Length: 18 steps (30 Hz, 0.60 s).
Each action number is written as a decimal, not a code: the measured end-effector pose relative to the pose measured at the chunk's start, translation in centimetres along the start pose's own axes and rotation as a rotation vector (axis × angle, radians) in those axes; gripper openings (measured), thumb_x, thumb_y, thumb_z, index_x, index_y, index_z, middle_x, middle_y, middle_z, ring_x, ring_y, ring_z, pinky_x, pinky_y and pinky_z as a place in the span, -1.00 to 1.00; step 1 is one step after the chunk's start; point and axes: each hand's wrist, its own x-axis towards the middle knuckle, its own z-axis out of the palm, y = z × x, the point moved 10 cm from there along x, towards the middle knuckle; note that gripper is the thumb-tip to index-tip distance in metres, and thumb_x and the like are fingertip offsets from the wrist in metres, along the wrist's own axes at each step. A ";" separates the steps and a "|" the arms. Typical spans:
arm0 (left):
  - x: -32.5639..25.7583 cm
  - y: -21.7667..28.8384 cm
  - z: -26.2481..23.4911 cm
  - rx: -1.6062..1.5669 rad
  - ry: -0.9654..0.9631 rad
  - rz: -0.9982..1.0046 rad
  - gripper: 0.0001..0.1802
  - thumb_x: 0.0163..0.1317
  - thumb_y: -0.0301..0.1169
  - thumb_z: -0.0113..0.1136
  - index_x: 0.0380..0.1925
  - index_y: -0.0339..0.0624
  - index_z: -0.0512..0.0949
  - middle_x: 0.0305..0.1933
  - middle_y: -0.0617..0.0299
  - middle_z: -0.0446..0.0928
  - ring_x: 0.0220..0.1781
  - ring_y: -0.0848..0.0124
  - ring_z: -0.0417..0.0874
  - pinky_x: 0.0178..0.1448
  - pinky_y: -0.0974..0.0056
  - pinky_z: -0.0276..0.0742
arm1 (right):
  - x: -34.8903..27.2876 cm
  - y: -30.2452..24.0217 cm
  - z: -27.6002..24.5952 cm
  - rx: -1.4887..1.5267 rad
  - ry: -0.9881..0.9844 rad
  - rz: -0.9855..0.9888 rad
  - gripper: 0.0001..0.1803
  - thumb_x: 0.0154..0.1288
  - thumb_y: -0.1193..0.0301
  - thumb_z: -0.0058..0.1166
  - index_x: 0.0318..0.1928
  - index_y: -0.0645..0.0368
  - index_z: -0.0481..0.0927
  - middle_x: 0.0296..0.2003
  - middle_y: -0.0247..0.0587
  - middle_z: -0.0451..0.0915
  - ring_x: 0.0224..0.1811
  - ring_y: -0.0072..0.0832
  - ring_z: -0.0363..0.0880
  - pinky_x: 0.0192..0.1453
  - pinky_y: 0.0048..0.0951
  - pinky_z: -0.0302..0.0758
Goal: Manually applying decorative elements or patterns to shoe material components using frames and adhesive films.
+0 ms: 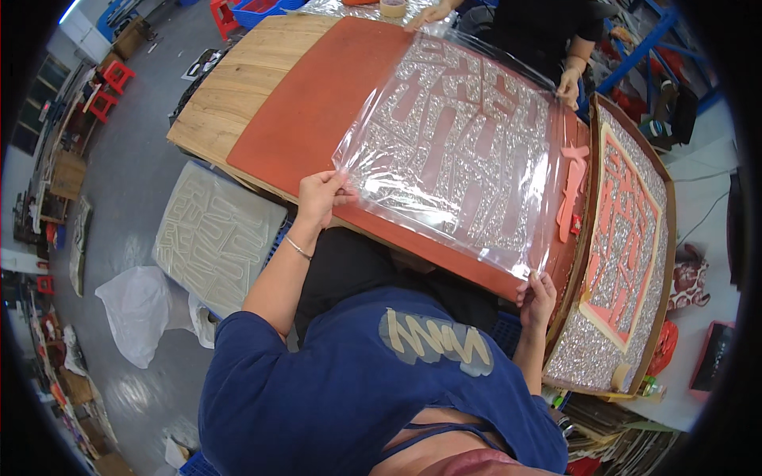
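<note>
So this is a two-person job: a big clear plastic sheet (456,151) is stretched over a silver glitter panel with red cut-out shapes, all lying on a red board (309,111) on top of a wooden tabletop (238,75). The sheet sits around the middle of the view, running from about 12 o'clock down to 4 o'clock.

The left hand (320,197) is pinching the sheet's near-left corner, fingers closed on the film, right at the board's near edge. The right hand (540,297) is clamped on the near-right corner, down at roughly 4 o'clock, curled under the board's edge. On the far side a co-worker's hand (568,86) has the far-right corner, and their other hand (429,14) is up at 12 o'clock near a roll of tape (392,7).

Off at 3 o'clock a second framed glitter panel (627,238) lies just beside the board, with loose pink cut-outs (571,190) between them. At 9 o'clock, down on the floor, there's a pale grey relief mould (214,234).

My take on doing this bit well: keep all four corners evenly taut so the film doesn't sag, since it already looks wrinkly near the left corner. Both sides should move together, low and level, and line up one edge first. Film this thin clings and creases easily, so slow and steady probably beats yanking it.
</note>
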 end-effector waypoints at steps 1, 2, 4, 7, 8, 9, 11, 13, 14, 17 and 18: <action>-0.4 0.0 -0.1 -0.044 0.011 -0.031 -0.76 0.32 -0.42 0.05 -0.29 -0.48 0.51 -0.43 0.08 0.56 -0.45 0.36 0.64 -0.40 0.34 0.65 | -0.3 -0.1 -0.3 -0.001 0.012 -0.004 -0.84 0.34 0.36 -0.01 -0.28 0.21 0.46 -0.63 -0.25 0.53 -0.75 -0.63 0.37 -0.73 -0.67 0.26; -0.7 -0.1 -0.3 -0.085 0.019 -0.064 -0.77 0.32 -0.44 0.03 -0.28 -0.47 0.50 -0.41 0.07 0.56 -0.45 0.35 0.64 -0.37 0.34 0.66 | -0.5 0.1 -0.4 -0.030 0.015 0.025 -0.84 0.34 0.35 -0.01 -0.29 0.20 0.47 -0.63 -0.24 0.54 -0.75 -0.63 0.37 -0.73 -0.68 0.26; -1.0 0.2 -0.2 -0.038 -0.012 -0.048 -0.78 0.33 -0.42 0.03 -0.28 -0.45 0.49 -0.40 0.07 0.56 -0.45 0.34 0.63 -0.36 0.33 0.66 | -0.6 0.4 -0.5 -0.017 0.065 0.015 -0.84 0.34 0.35 -0.01 -0.29 0.19 0.47 -0.63 -0.24 0.54 -0.75 -0.63 0.38 -0.73 -0.68 0.26; -1.5 0.3 -0.2 -0.116 -0.034 -0.075 -0.77 0.34 -0.38 0.03 -0.30 -0.39 0.48 -0.41 0.07 0.55 -0.45 0.32 0.62 -0.34 0.31 0.65 | -0.1 0.1 0.2 -0.102 0.064 -0.002 -0.85 0.35 0.35 -0.03 -0.29 0.17 0.48 -0.61 -0.23 0.56 -0.75 -0.64 0.38 -0.71 -0.68 0.25; -1.4 0.4 -0.2 -0.229 -0.015 -0.112 -0.76 0.35 -0.34 0.03 -0.33 -0.36 0.48 -0.42 0.07 0.55 -0.44 0.32 0.62 -0.32 0.30 0.64 | 0.1 0.0 0.2 -0.097 0.088 0.006 -0.84 0.35 0.35 -0.03 -0.29 0.18 0.48 -0.61 -0.24 0.56 -0.74 -0.65 0.37 -0.71 -0.69 0.25; -1.0 0.5 0.4 -0.209 -0.048 -0.137 -0.76 0.35 -0.34 0.03 -0.33 -0.36 0.48 -0.42 0.07 0.55 -0.44 0.32 0.62 -0.32 0.30 0.64 | 0.4 0.1 0.3 -0.096 0.106 0.014 -0.83 0.35 0.35 -0.04 -0.30 0.19 0.48 -0.61 -0.25 0.56 -0.74 -0.66 0.37 -0.70 -0.69 0.25; -0.2 1.7 1.1 -0.259 -0.049 -0.081 -0.74 0.34 -0.28 0.07 -0.36 -0.30 0.46 -0.44 0.09 0.55 -0.42 0.33 0.62 -0.31 0.28 0.63 | 1.6 -0.2 0.5 -0.131 0.142 -0.032 -0.81 0.36 0.33 -0.04 -0.33 0.18 0.46 -0.61 -0.24 0.56 -0.72 -0.68 0.37 -0.70 -0.70 0.25; 0.9 1.7 1.0 -0.108 -0.036 0.024 -0.76 0.30 -0.30 0.13 -0.38 -0.28 0.44 -0.46 0.10 0.54 -0.46 0.35 0.62 -0.35 0.31 0.64 | 1.8 -0.5 0.2 -0.182 0.154 -0.078 -0.79 0.37 0.31 -0.05 -0.36 0.16 0.45 -0.60 -0.24 0.57 -0.71 -0.70 0.37 -0.70 -0.71 0.24; 0.9 1.6 0.4 0.053 0.020 0.037 -0.78 0.28 -0.34 0.15 -0.38 -0.29 0.44 -0.46 0.10 0.54 -0.48 0.36 0.61 -0.38 0.32 0.64 | 1.7 -0.1 -0.1 -0.216 0.152 -0.058 -0.78 0.37 0.30 -0.05 -0.36 0.17 0.45 -0.60 -0.25 0.57 -0.71 -0.71 0.36 -0.69 -0.72 0.24; 1.1 1.2 0.0 0.241 0.070 0.066 -0.82 0.23 -0.43 0.20 -0.37 -0.33 0.44 -0.46 0.08 0.55 -0.54 0.40 0.61 -0.46 0.38 0.65 | 1.7 0.5 -0.5 -0.286 0.164 -0.032 -0.78 0.38 0.30 -0.04 -0.32 0.21 0.46 -0.61 -0.28 0.55 -0.72 -0.75 0.33 -0.69 -0.73 0.22; 0.7 0.8 0.0 0.239 0.079 0.042 -0.81 0.23 -0.43 0.20 -0.36 -0.34 0.44 -0.46 0.08 0.56 -0.54 0.41 0.61 -0.46 0.38 0.65 | 1.7 0.8 -0.4 -0.269 0.151 -0.057 -0.78 0.38 0.32 -0.04 -0.24 0.25 0.47 -0.62 -0.30 0.54 -0.72 -0.75 0.31 -0.69 -0.73 0.21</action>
